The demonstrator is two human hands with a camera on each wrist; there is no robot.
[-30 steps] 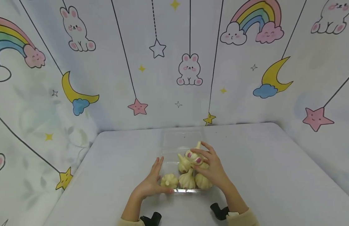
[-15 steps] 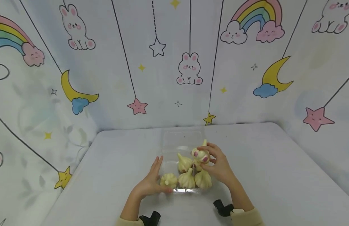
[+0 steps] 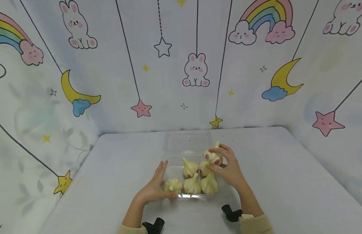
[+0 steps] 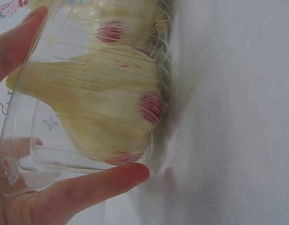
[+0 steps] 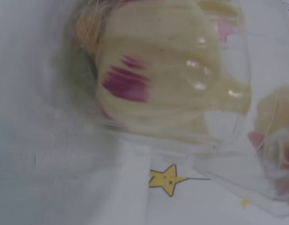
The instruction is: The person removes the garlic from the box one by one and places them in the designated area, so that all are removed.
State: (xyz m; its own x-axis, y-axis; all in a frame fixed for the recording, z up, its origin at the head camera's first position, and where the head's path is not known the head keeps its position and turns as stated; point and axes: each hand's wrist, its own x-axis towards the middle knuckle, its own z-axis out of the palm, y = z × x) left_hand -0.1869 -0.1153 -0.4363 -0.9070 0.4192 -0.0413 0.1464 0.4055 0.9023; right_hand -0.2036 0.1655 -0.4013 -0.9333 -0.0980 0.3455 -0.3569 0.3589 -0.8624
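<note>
A clear plastic box (image 3: 195, 196) stands on the white table with several garlic bulbs in it. Its front row has a left bulb (image 3: 173, 186), a middle bulb (image 3: 192, 186) and a right bulb (image 3: 209, 185); others sit behind. My left hand (image 3: 153, 191) rests on the box's front left corner, thumb along the front wall and fingers straight up the left side. Over the back right part, my right hand (image 3: 232, 167) pinches a garlic bulb (image 3: 213, 156), stem up. In the left wrist view, a bulb (image 4: 107, 98) shows through the wall above my thumb (image 4: 97, 187).
Behind the box lies its clear lid (image 3: 188, 141), folded back flat. The white tabletop (image 3: 280, 169) extends on both sides. A printed cloth (image 3: 169, 81) with rabbits, stars and moons rises behind. Black devices sit at the left wrist (image 3: 154, 226) and the right wrist (image 3: 231, 214).
My right hand has carried the pinched garlic bulb to the right and slightly back over the box. My left hand has kept its place at the corner.
</note>
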